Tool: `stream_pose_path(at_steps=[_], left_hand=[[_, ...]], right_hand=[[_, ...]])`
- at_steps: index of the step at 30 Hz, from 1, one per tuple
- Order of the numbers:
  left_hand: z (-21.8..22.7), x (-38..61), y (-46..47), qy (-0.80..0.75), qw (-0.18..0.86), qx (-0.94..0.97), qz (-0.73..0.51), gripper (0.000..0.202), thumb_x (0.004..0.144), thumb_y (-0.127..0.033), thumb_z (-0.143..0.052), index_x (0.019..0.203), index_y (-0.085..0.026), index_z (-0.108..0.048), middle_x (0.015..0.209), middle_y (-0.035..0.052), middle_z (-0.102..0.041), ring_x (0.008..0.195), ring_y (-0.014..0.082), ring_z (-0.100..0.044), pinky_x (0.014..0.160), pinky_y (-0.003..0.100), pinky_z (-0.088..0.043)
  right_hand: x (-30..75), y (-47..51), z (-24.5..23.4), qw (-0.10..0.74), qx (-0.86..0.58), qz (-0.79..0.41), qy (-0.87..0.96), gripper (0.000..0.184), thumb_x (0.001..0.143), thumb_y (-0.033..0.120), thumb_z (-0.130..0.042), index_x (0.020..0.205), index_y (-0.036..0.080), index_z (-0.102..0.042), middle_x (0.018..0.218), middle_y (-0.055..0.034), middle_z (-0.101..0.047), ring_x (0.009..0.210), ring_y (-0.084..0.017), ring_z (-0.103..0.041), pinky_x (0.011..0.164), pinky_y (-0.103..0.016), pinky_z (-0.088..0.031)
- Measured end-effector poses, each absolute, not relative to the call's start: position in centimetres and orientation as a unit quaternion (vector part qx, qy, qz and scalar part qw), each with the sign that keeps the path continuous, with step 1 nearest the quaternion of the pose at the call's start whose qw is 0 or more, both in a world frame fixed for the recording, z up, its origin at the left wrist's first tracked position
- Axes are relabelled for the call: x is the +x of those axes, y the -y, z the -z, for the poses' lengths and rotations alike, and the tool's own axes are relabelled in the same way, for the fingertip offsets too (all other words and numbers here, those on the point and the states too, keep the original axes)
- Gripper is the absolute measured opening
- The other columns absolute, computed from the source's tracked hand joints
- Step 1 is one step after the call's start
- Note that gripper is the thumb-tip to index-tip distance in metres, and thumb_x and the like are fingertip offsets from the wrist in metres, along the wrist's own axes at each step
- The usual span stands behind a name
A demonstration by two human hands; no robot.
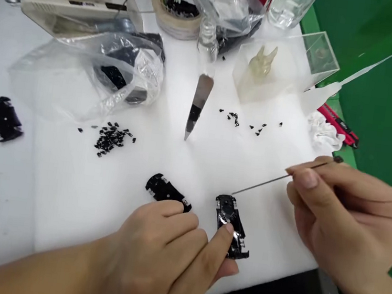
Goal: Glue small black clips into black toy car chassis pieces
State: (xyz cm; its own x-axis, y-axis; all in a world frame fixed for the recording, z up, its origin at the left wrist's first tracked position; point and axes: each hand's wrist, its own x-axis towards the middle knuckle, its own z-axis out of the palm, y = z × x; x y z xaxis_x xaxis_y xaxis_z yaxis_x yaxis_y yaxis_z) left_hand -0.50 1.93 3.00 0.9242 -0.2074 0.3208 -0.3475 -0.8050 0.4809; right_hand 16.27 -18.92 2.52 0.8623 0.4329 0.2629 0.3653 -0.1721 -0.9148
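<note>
A glossy black model car chassis (pixel 226 209) lies at the near edge of the white work surface. My left hand (pixel 163 253) grips it, forefinger pressed on top and thumb at its near end. Beside those knuckles rests a second black chassis (pixel 165 190), partly covered by the hand. Between thumb and fingers, my right hand (pixel 339 209) pinches a thin dark metal rod (pixel 263 182). Its tip is at the far end of the held chassis; whether they touch, I cannot tell. Tiny black parts (pixel 110 139) form a pile left of centre, and several more (pixel 234 118) are scattered farther back.
Another black chassis (pixel 3 119) lies at far left. A clear plastic bag (pixel 82 74) holds black parts. Behind stand a tape roll (pixel 176 24), a clear box (pixel 281 76) and a glass bottle (pixel 290 5). A pointed metal blade (pixel 202 95) lies mid-surface; a red cutter (pixel 339 125) is at right.
</note>
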Motion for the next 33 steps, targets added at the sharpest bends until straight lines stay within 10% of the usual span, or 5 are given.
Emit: stream_pose_path(at_steps=[25, 33], left_hand=[[-2.0, -0.3, -1.1, 0.129, 0.224, 0.954, -0.153, 0.032, 0.123, -0.032, -0.049, 0.119, -0.012, -0.073, 0.066, -0.0069, -0.058, 0.053, 0.0177, -0.048, 0.058, 0.044, -0.039], [-3.2, 0.3, -2.5, 0.197, 0.246, 0.946, -0.079, 0.025, 0.118, -0.023, -0.053, 0.122, -0.006, -0.07, 0.067, -0.0051, -0.062, 0.047, 0.0174, -0.056, 0.044, 0.042, -0.044]], right_hand=[[15.3, 18.6, -2.7, 0.465, -0.836, -0.078, 0.281, 0.012, 0.105, 0.037, -0.086, 0.094, 0.032, -0.087, 0.1, -0.0044, -0.082, 0.08, -0.022, -0.071, 0.052, -0.036, -0.045], [15.4, 18.8, -2.8, 0.49, -0.825, -0.106, 0.26, 0.012, 0.103, 0.037, -0.088, 0.092, 0.031, -0.086, 0.076, -0.0033, -0.073, 0.071, -0.021, -0.068, 0.048, -0.034, -0.045]])
